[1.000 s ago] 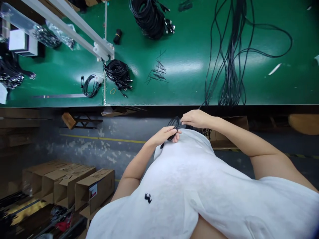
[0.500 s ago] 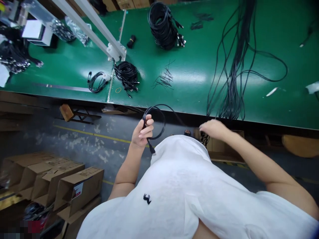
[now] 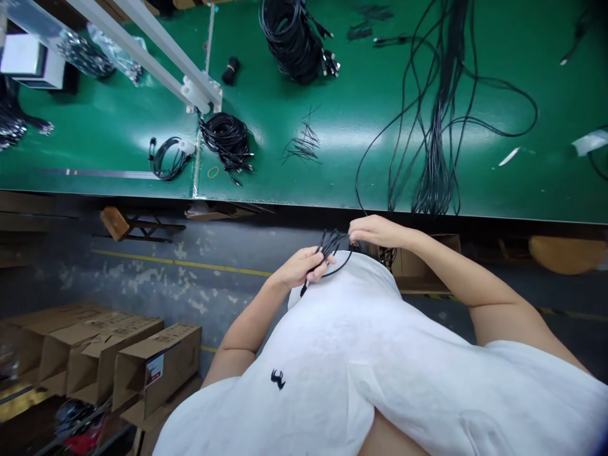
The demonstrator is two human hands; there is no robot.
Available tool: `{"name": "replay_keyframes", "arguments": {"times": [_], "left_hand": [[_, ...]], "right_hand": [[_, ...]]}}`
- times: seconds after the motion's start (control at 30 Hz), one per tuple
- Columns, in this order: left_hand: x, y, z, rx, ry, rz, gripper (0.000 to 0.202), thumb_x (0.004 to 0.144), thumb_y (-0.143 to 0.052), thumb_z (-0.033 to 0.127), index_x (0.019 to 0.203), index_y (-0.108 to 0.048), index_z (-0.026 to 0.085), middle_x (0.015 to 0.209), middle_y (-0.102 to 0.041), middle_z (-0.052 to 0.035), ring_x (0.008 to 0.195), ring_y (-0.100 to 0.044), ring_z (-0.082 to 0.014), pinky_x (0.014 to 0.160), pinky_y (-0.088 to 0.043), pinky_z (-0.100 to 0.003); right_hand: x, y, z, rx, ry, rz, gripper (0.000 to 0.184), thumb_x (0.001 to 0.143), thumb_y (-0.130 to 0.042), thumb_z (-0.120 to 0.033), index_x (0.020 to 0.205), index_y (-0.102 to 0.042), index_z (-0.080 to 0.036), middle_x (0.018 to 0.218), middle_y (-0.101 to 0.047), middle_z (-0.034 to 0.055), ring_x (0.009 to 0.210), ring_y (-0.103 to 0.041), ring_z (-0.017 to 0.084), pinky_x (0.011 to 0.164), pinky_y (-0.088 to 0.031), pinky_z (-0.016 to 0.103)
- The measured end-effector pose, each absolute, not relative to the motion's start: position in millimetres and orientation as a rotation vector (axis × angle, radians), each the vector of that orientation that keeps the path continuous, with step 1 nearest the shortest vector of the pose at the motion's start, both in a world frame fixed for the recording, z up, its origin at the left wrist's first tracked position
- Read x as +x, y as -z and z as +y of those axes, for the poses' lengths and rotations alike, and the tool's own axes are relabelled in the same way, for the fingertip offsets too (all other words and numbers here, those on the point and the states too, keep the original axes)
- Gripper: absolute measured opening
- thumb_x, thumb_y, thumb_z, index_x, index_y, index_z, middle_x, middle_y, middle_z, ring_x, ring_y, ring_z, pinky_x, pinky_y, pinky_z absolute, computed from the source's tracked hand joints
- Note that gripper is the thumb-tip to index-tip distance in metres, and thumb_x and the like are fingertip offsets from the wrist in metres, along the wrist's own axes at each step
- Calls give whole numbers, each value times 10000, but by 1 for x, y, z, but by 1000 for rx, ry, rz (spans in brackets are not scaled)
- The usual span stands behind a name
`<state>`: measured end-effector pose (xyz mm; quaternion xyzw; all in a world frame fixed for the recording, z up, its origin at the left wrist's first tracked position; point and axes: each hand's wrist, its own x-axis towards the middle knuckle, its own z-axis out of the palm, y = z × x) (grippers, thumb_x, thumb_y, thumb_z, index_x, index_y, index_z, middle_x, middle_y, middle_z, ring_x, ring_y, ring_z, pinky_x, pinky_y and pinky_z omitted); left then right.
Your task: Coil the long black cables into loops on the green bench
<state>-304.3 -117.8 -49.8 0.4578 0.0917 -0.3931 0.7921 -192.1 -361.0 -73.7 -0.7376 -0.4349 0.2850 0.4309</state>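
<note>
In front of my waist, just off the table edge, my left hand (image 3: 304, 266) is closed around a looped black cable (image 3: 332, 244). One plug of that cable hangs below the left hand's fingers. My right hand (image 3: 375, 230) pinches the cable at the right side of the loops, its fingertips close to the left hand. From near the right hand, a strand runs up onto the table towards a long bundle of loose black cables (image 3: 439, 152), whose lower ends reach the table's front edge.
On the green table (image 3: 356, 171) lie a tall cable coil (image 3: 289, 44), a flatter coil (image 3: 225, 139), a small coil (image 3: 168, 158) and scattered thin black ties (image 3: 304, 142). A white metal post (image 3: 156, 50) rises at left. Cardboard boxes (image 3: 161, 361) and a wooden stool (image 3: 114, 223) stand on the floor.
Both hands have come together, the left moving right and the right moving left. The single wide loop has become several gathered loops. A cable end with plugs now lies farther left on the table.
</note>
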Motion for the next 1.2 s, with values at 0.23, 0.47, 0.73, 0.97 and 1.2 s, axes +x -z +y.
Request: {"name": "replay_keyframes", "arguments": {"times": [0.23, 0.47, 0.73, 0.97, 1.2], "left_hand": [[-293, 45, -116, 863, 887, 260, 387, 747, -763, 425, 920, -706, 83, 491, -457, 46, 352, -322, -22, 352, -266, -147], [-296, 22, -85, 678, 469, 331, 176, 834, -660, 273, 925, -716, 133, 451, -344, 96, 282, -141, 9, 258, -117, -108], [-287, 45, -74, 1071, 295, 420, 395, 762, -766, 343, 1058, -636, 115, 742, -694, -33, 512, -604, -67, 466, -456, -139], [-311, 65, -119, 1170, 727, 206, 365, 812, -705, 439, 932, -623, 104, 738, -691, -73, 658, -657, -148, 672, -516, -269], [-321, 44, -97, 828, 672, 174, 360, 731, -766, 434, 879, -700, 112, 442, -479, 58, 288, -307, -22, 324, -264, -165]], "right_hand": [[-188, 77, -358, -1825, -743, -1013, 426, 955, -418, -476, 827, -679, -165, 845, -679, 58, 783, -610, 159, 737, -421, 261], [-161, 161, -421, -2233, -554, -664, 486, 942, -335, -477, 837, -698, -171, 937, -708, 100, 897, -641, 214, 829, -449, 325], [-246, 95, -376, -2130, -506, -1454, 453, 1017, -296, -404, 935, -684, -184, 821, -700, 61, 719, -603, 150, 684, -387, 266], [-221, 45, -318, -2131, -498, -1348, 407, 987, -389, -430, 810, -645, -168, 761, -654, 42, 663, -550, 135, 558, -256, 247], [-152, 120, -402, -2157, -444, -804, 447, 965, -324, -460, 799, -634, -185, 877, -672, 78, 834, -608, 191, 779, -426, 294]]}}
